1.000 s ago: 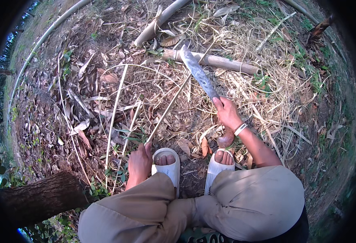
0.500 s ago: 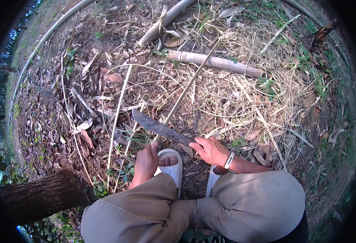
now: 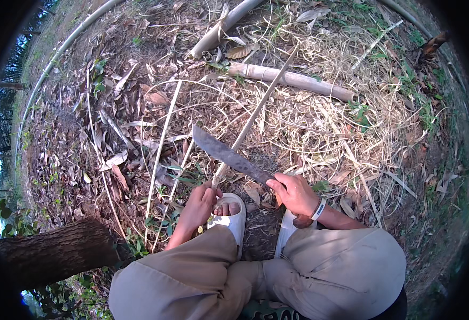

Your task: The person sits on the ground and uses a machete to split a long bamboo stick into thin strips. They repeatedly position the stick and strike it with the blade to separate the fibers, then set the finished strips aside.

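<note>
The left hand (image 3: 201, 201) is low beside the left sandal (image 3: 238, 226), its forearm running in past the outside of the left knee (image 3: 175, 269), knuckles up and fingers curled; its grip is closed around the near end of a pale strip (image 3: 260, 106). That strip slants away to the right over the ground (image 3: 258, 232), crossing above a bamboo piece (image 3: 311, 85), its tip pointing toward the ground's far edge. The right hand (image 3: 293, 194) reaches forward past the right knee (image 3: 354, 266), wrist bent inward, its grip wrapped around the handle of a long knife (image 3: 229, 157). The blade points left and away, passing over the strip; whether they touch cannot be told. Bare soil gives some room between the sandals, and low, leafy litter spreads past the blade toward the ground's left edge. Nearer that edge, a thick trunk (image 3: 58, 250) bounds the left side, while curled shavings (image 3: 373, 117) cover the right.
</note>
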### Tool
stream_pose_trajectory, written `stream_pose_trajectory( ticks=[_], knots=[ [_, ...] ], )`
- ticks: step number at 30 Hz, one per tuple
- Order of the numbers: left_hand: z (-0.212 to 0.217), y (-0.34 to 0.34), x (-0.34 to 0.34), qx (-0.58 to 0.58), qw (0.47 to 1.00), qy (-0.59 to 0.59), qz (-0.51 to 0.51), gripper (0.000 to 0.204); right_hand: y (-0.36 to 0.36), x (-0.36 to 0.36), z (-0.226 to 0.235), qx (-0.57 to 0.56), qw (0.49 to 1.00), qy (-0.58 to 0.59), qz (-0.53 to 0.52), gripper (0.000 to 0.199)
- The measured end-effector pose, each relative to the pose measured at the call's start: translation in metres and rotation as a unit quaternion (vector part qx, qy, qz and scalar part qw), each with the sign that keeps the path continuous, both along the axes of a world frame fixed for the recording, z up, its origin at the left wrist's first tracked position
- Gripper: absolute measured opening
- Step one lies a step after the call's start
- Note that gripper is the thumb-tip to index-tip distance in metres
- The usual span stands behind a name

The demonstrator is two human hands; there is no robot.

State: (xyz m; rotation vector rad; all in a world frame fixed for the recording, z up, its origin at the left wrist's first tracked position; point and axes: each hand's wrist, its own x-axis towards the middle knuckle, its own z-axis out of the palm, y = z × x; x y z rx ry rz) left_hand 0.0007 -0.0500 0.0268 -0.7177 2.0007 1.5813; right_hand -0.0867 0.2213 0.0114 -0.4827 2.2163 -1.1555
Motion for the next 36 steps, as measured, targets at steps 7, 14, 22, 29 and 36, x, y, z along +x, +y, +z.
stream_pose_trajectory(
  ticks=[7,14,22,29,36],
  knots=[
    [-0.003,0.006,-0.001,0.010,0.999,0.029,0.019,0.030,-0.010,0.028,0.013,-0.040,0.997,-0.026,0.060,0.035],
    [0.006,0.008,-0.010,-0.010,0.996,0.085,-0.015,0.027,0.019,-0.007,-0.003,-0.096,0.951,-0.226,-0.188,0.025],
    [0.001,0.012,-0.008,0.075,0.993,-0.021,0.085,0.023,0.052,-0.051,-0.018,-0.106,0.948,-0.150,-0.259,0.035],
    [0.004,-0.005,0.018,0.097,0.991,-0.052,0.074,0.027,0.074,-0.108,-0.051,-0.023,0.939,-0.124,-0.321,0.040],
    [0.002,-0.011,0.023,0.195,0.967,-0.100,0.126,0.028,0.079,-0.134,-0.068,-0.004,0.934,-0.119,-0.337,0.041]
  ],
)
